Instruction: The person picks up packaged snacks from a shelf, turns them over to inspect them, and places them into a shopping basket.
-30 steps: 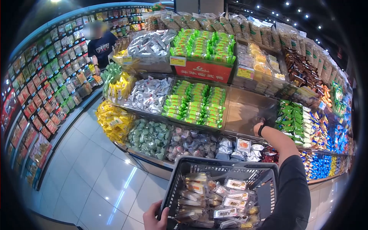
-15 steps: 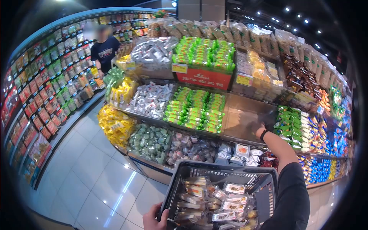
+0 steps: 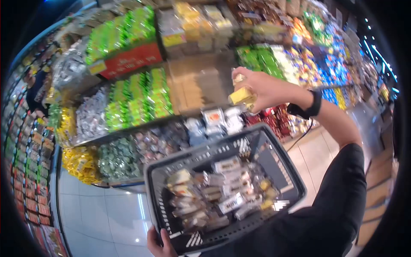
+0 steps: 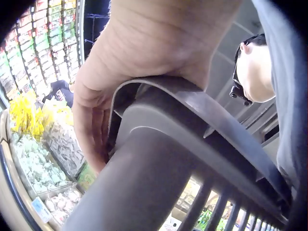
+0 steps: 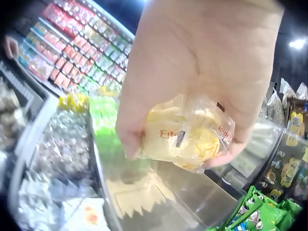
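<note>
Past the far edge of the basket (image 3: 205, 156), I see the right hand (image 3: 269, 89) pinching small yellow wrapped snacks (image 5: 185, 137), up near a brown bin (image 3: 199, 88). The left hand (image 3: 161, 243) is curled around the basket's corner, holding on. Inside the basket lie lots of see-through packs (image 3: 233, 184). Bright green packs (image 3: 158, 91) sit beside the bin.

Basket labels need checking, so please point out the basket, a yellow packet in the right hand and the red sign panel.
Basket (image 3: 269, 160): head view, inside of its side wall.
Yellow packet (image 5: 162, 139): right wrist view, its wrapper.
Red sign panel (image 3: 132, 61): head view, middle of its face.
</note>
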`<state>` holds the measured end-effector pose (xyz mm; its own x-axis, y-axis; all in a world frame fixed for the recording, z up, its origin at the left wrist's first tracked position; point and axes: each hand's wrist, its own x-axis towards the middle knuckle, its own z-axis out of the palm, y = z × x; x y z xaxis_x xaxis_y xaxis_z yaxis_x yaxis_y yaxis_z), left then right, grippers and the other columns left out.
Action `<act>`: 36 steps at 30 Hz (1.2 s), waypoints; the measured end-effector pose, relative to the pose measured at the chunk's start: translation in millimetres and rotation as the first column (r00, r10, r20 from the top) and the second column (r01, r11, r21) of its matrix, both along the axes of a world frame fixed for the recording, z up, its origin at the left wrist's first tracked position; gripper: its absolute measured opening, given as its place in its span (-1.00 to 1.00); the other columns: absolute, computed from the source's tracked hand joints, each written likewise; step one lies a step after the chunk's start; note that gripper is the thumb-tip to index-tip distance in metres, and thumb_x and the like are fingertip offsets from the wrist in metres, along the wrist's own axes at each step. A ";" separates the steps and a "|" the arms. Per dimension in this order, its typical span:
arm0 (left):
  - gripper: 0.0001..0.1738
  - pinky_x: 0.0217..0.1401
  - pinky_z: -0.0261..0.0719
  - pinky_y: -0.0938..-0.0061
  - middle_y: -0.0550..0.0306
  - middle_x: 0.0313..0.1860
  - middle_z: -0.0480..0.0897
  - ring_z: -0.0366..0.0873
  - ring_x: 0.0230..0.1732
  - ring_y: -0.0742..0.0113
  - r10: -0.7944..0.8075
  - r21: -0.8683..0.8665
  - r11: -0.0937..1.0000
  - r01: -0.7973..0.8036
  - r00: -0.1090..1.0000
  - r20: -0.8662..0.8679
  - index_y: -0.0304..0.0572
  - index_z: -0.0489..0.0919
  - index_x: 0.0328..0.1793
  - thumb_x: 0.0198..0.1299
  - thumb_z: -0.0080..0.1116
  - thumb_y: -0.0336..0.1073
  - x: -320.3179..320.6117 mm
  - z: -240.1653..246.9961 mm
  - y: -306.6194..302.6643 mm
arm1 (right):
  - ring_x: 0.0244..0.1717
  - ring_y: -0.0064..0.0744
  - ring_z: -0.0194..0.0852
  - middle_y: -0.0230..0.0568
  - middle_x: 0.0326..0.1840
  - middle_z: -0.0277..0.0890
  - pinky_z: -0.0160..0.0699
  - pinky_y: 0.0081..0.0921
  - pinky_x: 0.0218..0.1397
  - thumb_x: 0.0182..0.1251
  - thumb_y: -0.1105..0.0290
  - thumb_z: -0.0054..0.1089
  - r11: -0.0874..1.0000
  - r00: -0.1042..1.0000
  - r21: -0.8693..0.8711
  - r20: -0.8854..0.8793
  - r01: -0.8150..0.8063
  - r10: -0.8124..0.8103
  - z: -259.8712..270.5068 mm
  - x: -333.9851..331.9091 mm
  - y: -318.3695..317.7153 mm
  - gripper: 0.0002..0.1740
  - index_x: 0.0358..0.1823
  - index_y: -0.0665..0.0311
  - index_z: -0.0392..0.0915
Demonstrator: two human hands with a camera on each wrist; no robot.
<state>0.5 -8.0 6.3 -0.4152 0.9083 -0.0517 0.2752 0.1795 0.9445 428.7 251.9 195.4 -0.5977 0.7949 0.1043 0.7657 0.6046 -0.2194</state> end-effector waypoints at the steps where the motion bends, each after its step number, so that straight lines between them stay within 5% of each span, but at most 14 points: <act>1: -0.76 -0.29 0.38 0.55 0.26 -0.32 0.51 0.36 -0.31 0.51 -0.017 0.003 1.000 0.017 1.000 0.001 -0.43 0.58 0.06 0.43 0.26 -0.36 6.4 12.6 -0.2 | 0.02 0.10 0.57 -0.03 0.27 0.31 0.60 -0.17 0.07 -0.23 0.32 0.57 0.998 0.999 -0.041 0.028 -0.040 0.041 -4.6 -3.0 -26.3 -0.46 -0.11 0.25 0.63; 3: -0.78 -0.28 0.39 0.54 0.26 -0.31 0.51 0.35 -0.31 0.52 -0.003 -0.007 1.000 0.004 0.998 0.059 -0.41 0.60 0.06 0.43 0.25 -0.38 9.9 16.3 0.7 | 0.08 0.04 0.56 -0.04 0.25 0.33 0.61 -0.18 0.06 -0.20 0.31 0.55 0.972 0.968 -0.085 0.110 -0.218 0.226 -32.1 -0.5 -61.0 -0.48 -0.11 0.23 0.64; 6: -0.77 -0.28 0.38 0.56 0.27 -0.30 0.52 0.35 -0.30 0.53 0.004 0.081 0.997 -0.010 0.997 0.074 -0.41 0.60 0.08 0.43 0.25 -0.38 10.8 8.1 2.0 | 0.14 0.04 0.48 -0.03 0.29 0.33 0.57 -0.13 0.09 -0.15 0.40 0.52 0.934 0.967 -0.346 0.195 -0.088 0.163 -62.5 -7.8 -104.3 -0.53 -0.08 0.21 0.66; 12: -0.78 -0.28 0.34 0.60 0.32 -0.31 0.46 0.32 -0.31 0.54 -0.018 0.070 0.997 0.013 0.998 0.068 -0.39 0.60 0.03 0.42 0.29 -0.35 11.9 16.8 1.5 | 0.23 0.03 0.45 0.03 0.49 0.22 0.54 -0.06 0.11 -0.06 0.46 0.49 0.960 0.890 -0.241 0.392 -0.144 0.232 -111.1 2.5 -127.9 -0.55 -0.04 0.27 0.65; 17: -0.80 -0.33 0.27 0.61 0.35 -0.34 0.41 0.28 -0.34 0.57 -0.017 0.104 0.995 0.009 0.997 0.078 -0.37 0.58 -0.03 0.42 0.29 -0.35 12.7 12.3 2.0 | 0.17 0.11 0.51 0.08 0.51 0.20 0.58 0.03 0.10 -0.03 0.49 0.46 0.951 0.895 -0.301 0.402 -0.072 0.195 -130.1 16.6 -131.7 -0.34 0.21 0.26 0.52; 23: -0.84 -0.35 0.23 0.64 0.36 -0.36 0.40 0.26 -0.35 0.59 -0.008 0.080 0.997 -0.001 0.994 0.111 -0.35 0.58 -0.07 0.43 0.27 -0.37 6.0 3.6 -0.6 | 0.22 0.23 0.49 0.08 0.41 0.29 0.60 -0.01 0.18 0.03 0.52 0.39 0.937 0.963 -0.349 0.252 -0.004 0.098 -106.3 21.8 -135.6 -0.26 0.34 0.27 0.41; 30: -0.80 -0.29 0.32 0.68 0.34 -0.30 0.52 0.37 -0.31 0.60 0.007 0.047 0.999 -0.016 0.984 0.176 -0.39 0.62 0.05 0.44 0.25 -0.39 4.9 2.5 -1.6 | 0.26 0.06 0.49 0.03 0.25 0.46 0.57 -0.10 0.24 0.24 0.38 0.32 0.888 0.984 -0.459 0.146 -0.024 0.102 -99.1 33.4 -132.7 -0.41 0.32 0.30 0.43; 33: -0.77 -0.21 0.38 0.66 0.31 -0.25 0.55 0.40 -0.26 0.57 0.005 0.078 0.997 -0.018 0.986 0.170 -0.41 0.62 0.10 0.43 0.26 -0.39 5.3 1.7 -0.7 | 0.13 0.12 0.58 0.13 0.09 0.59 0.56 -0.06 0.21 0.26 0.44 0.24 0.872 0.978 -0.479 0.117 -0.099 0.175 -88.0 24.5 -123.7 -0.52 0.23 0.36 0.49; 36: -0.75 -0.17 0.40 0.64 0.31 -0.25 0.57 0.41 -0.26 0.55 -0.001 0.079 0.997 -0.010 0.992 0.127 -0.43 0.62 0.11 0.43 0.26 -0.40 1.4 -1.8 -1.1 | 0.02 0.16 0.63 0.16 -0.09 0.65 0.56 -0.02 0.13 0.31 0.50 0.13 0.781 0.988 -0.625 0.123 0.004 0.094 -60.6 3.0 -104.6 -0.62 0.16 0.34 0.53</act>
<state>1.9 -9.2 4.5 -0.4139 0.9098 -0.0318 0.1518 0.1034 0.9830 431.7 147.4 134.7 -0.6033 0.6290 -0.4903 0.7930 0.4079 -0.4525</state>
